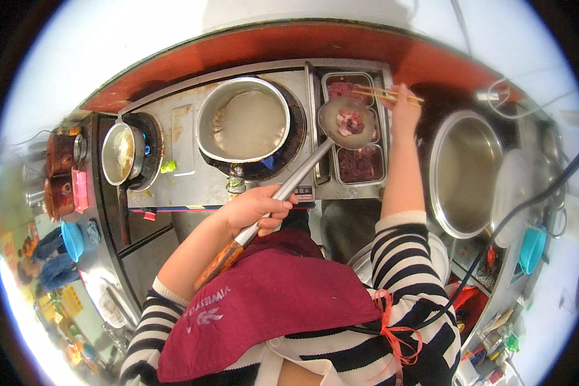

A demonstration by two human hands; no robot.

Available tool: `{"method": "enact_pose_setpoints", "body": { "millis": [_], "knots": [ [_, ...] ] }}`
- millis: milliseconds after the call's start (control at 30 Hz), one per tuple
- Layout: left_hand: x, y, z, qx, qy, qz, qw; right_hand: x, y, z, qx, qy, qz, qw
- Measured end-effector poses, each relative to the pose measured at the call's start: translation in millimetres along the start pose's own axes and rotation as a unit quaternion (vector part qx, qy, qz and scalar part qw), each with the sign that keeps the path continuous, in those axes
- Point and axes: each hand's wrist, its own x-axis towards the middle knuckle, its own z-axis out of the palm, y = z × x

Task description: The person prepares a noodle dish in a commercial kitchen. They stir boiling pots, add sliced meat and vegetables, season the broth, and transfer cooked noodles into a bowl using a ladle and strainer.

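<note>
My left hand (260,210) grips the metal shaft of a long-handled ladle (325,113), whose lower handle is wood. Its round bowl is held over metal trays and holds a small heap of raw meat (350,122). With my right hand (403,111) I hold a pair of wooden chopsticks (374,91), their tips at the red meat in the back tray (335,90). The ladle bowl hides most of the middle tray. Dark red meat (360,164) fills the front tray.
Left of the trays, a wide metal pot (243,155) of cloudy liquid sits on a burner. Farther left, a small saucepan (134,153) stands by a blue flame. A large oval pot (439,193) is at the right. A black cable (511,212) crosses the right side. Seated people (53,260) appear far left.
</note>
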Motion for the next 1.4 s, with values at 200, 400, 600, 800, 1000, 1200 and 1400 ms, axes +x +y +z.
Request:
{"method": "enact_pose_setpoints", "body": {
  "millis": [200, 400, 600, 800, 1000, 1200, 1400],
  "knots": [
    [-10, -8, 1, 0.039, 0.024, -0.013, 0.999, 8, 50, 2, 0.039, 0.078, 0.079, 0.993],
    [-6, -8, 1, 0.030, 0.018, -0.016, 0.999, 6, 38, -20, 0.215, 0.105, 0.122, 0.963],
    [-1, -5, 2, 0.005, -0.002, 0.007, 1.000, -15, -3, -30, 0.260, 0.030, 0.120, 0.958],
    [-17, 0, 6, 0.017, -0.039, 0.025, 0.999, -68, -53, -33, -0.045, -0.035, -0.042, 0.998],
    [-50, -4, 10, 0.018, -0.059, 0.054, 0.997, -116, -88, -20, -0.137, -0.121, -0.127, 0.975],
    [-102, -15, -2, 0.068, -0.056, 0.076, 0.993, -161, -129, 10, -0.158, -0.122, -0.165, 0.966],
    [-161, -39, -36, 0.109, -0.044, 0.123, 0.985, -209, -159, 63, -0.149, -0.112, -0.228, 0.955]
  ]
}}
